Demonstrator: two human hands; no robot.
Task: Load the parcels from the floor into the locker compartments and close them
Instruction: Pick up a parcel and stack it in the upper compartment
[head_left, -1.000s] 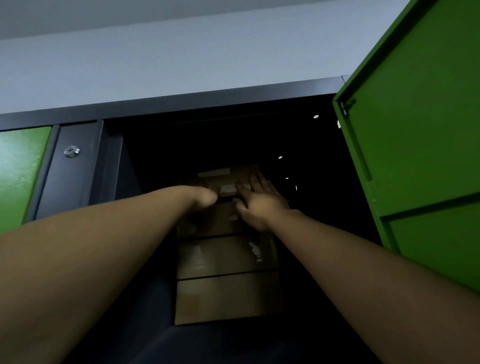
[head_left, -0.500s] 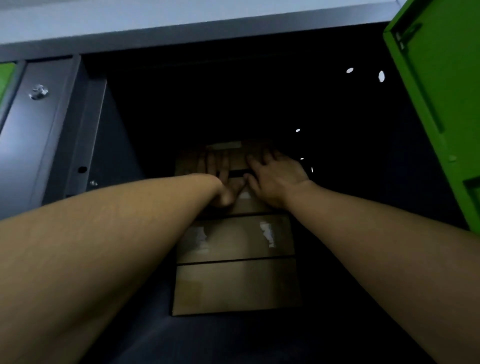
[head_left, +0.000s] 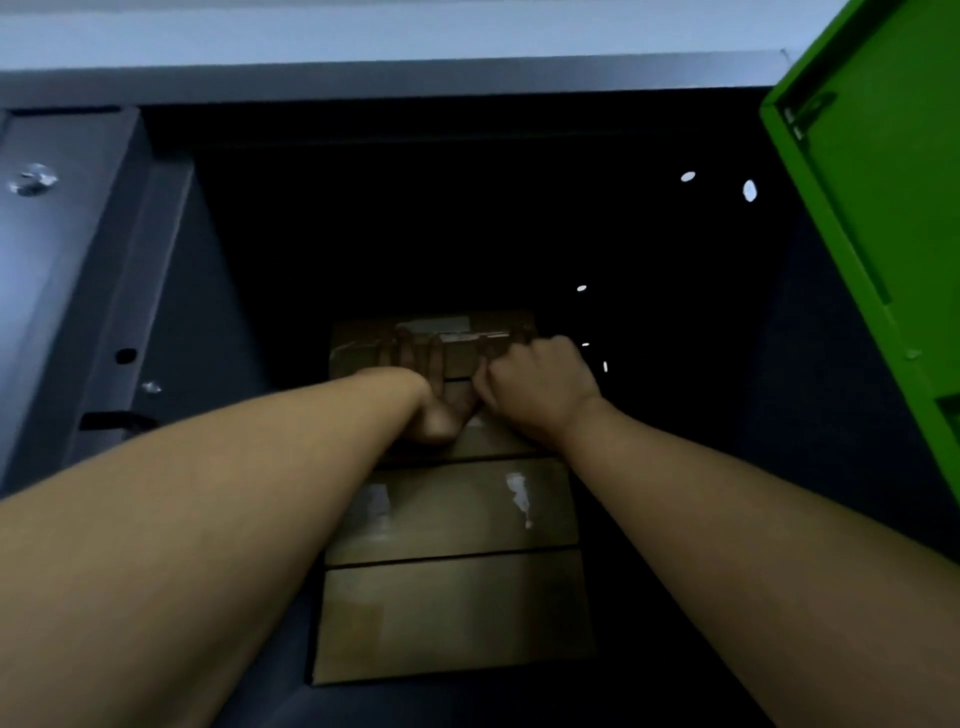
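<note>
Both my arms reach deep into a dark open locker compartment (head_left: 218, 332). Several flat brown cardboard parcels lie in a row on its floor, running from front to back. My left hand (head_left: 434, 395) lies with fingers spread on the rearmost parcel (head_left: 358, 348). My right hand (head_left: 535, 387) is curled over that same parcel's right part, fingers hooked on its top. The middle parcel (head_left: 457, 512) and the front parcel (head_left: 452, 618) lie untouched beneath my forearms.
The compartment's green door (head_left: 883, 197) hangs open at the right. A grey locker frame (head_left: 62, 270) with a lock and screw holes stands at the left. Small light holes dot the dark rear wall. A pale wall shows above the locker.
My view has moved closer to the compartment. My right hand has gone from flat with spread fingers to curled over the rear parcel. My left hand stays on it.
</note>
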